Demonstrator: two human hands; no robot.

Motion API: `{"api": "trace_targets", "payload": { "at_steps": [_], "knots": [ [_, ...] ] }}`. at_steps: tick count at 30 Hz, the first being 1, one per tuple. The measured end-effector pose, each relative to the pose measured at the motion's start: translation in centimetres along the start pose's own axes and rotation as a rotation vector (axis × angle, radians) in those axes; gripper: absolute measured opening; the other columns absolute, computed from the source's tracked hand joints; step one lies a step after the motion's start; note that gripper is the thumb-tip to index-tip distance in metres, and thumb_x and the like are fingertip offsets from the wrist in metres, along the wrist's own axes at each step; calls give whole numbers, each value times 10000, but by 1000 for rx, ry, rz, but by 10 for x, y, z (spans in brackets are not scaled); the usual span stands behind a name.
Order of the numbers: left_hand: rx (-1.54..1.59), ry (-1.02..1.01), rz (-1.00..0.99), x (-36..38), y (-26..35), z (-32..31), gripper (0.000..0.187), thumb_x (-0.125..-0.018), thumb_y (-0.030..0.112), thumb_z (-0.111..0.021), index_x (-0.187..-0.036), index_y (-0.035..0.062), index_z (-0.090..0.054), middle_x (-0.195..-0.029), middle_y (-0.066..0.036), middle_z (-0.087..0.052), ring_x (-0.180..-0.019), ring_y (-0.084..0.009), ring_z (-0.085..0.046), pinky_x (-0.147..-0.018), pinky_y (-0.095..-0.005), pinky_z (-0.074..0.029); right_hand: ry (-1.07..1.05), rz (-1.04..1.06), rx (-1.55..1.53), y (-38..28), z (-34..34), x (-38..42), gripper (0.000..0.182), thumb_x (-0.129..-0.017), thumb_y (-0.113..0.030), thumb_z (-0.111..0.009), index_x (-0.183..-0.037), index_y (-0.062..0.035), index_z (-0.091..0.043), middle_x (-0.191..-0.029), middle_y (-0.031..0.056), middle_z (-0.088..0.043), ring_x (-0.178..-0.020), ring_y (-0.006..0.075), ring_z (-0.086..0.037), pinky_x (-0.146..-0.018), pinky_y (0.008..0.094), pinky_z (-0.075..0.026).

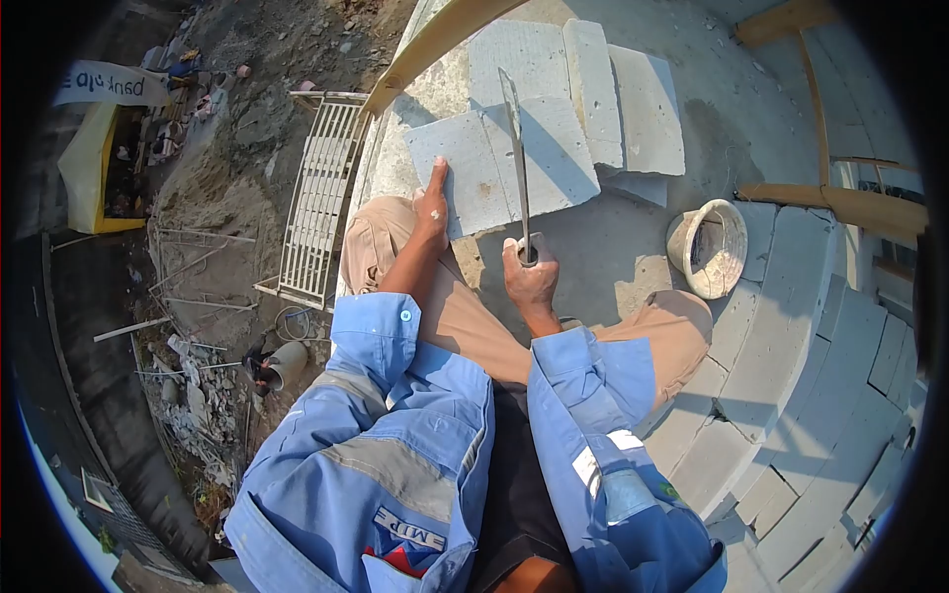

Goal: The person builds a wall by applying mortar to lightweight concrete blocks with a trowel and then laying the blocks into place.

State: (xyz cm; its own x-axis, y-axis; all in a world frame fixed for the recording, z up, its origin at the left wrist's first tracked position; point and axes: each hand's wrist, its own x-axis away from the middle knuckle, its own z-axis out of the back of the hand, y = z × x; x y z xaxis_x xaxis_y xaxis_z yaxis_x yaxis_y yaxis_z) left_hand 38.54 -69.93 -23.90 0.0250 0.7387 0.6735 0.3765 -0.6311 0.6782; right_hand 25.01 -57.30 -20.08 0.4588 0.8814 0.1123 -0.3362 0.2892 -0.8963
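Observation:
My right hand [532, 274] is wrapped round the dark round handle of a long saw [519, 158]. The blade points away from me and lies along a line across a grey lightweight block [474, 168]. My left hand [431, 208] presses on the left part of this block, thumb on its top face and the other fingers mostly hidden at its edge. Behind the block lies another flat block [519, 61]. To the right, two more blocks, a narrow one [593, 94] and a wider one [647, 109], lean close together.
A mortar-stained bucket [709, 249] stands at the right beside a block wall [781, 316]. A wooden beam [445, 44] crosses above the left ledge. A metal rack [321, 198] lies beyond the ledge, over lower, rubble-strewn ground. Wooden poles [840, 203] stand at the right.

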Motion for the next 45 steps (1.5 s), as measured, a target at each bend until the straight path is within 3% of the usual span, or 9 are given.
{"api": "trace_targets", "payload": {
  "at_steps": [10,12,15,20,24,30,32,39,45],
  "knots": [
    [-38,15,26,-1,-2,2,904,-851,646,-659,-1391,-56,-474,-1323,-180,-582,-1141,-287,-622,-989,-407,-488,-37,-27,51,-17,7,-4,292,-834,-221,-674,-727,16,-540,-625,233,-599,-585,419,-613,-557,472,-460],
    [8,22,-9,4,2,-2,809,-884,558,-683,-1345,-75,-481,-1206,-168,-628,-1007,-255,-676,-866,-362,-561,-32,-15,-32,-8,2,-7,302,-832,-228,-672,-721,18,-537,-634,238,-605,-601,434,-613,-567,481,-462],
    [-33,34,-40,-5,-2,1,770,-903,538,-671,-1340,-70,-490,-1197,-160,-636,-1009,-250,-675,-871,-353,-557,-89,-56,263,16,-6,-19,297,-836,-227,-665,-711,-1,-520,-570,130,-543,-509,260,-528,-544,420,-432],
    [-10,19,-31,4,-1,0,775,-901,547,-668,-1347,-61,-492,-1214,-151,-632,-1038,-245,-663,-890,-355,-547,-33,-65,60,-14,5,-9,314,-829,-232,-655,-729,36,-527,-657,239,-606,-592,428,-598,-584,491,-455],
    [-51,20,2,5,5,-3,816,-888,585,-665,-1363,-54,-486,-1240,-152,-621,-1065,-244,-651,-913,-363,-537,2,20,-57,-9,5,-10,311,-824,-235,-654,-729,40,-544,-647,249,-600,-599,442,-593,-588,497,-451],
    [-54,28,-31,1,3,-1,821,-886,577,-671,-1348,-74,-481,-1231,-169,-619,-1049,-250,-657,-894,-370,-550,-80,-58,265,10,-4,-9,267,-849,-201,-669,-764,26,-558,-568,169,-572,-499,300,-585,-529,436,-445],
    [-41,37,-17,1,-1,1,832,-886,576,-673,-1349,-85,-472,-1229,-180,-616,-1050,-255,-658,-894,-377,-551,-14,-79,-19,-14,6,-7,290,-843,-222,-653,-761,35,-547,-600,224,-575,-566,400,-591,-576,475,-459],
    [-71,92,-17,-1,2,-3,922,-843,653,-668,-1379,-75,-482,-1293,-192,-592,-1110,-288,-634,-967,-410,-502,-57,-27,319,19,-8,-11,265,-855,-190,-672,-745,7,-534,-585,172,-578,-516,335,-590,-521,427,-449],
    [-35,52,-11,-8,-4,4,909,-855,588,-699,-1364,-112,-422,-1213,-208,-614,-1020,-283,-674,-862,-393,-570,7,6,-49,-11,4,-5,290,-834,-210,-662,-725,24,-530,-642,245,-592,-613,463,-598,-571,480,-459]
  ]
}}
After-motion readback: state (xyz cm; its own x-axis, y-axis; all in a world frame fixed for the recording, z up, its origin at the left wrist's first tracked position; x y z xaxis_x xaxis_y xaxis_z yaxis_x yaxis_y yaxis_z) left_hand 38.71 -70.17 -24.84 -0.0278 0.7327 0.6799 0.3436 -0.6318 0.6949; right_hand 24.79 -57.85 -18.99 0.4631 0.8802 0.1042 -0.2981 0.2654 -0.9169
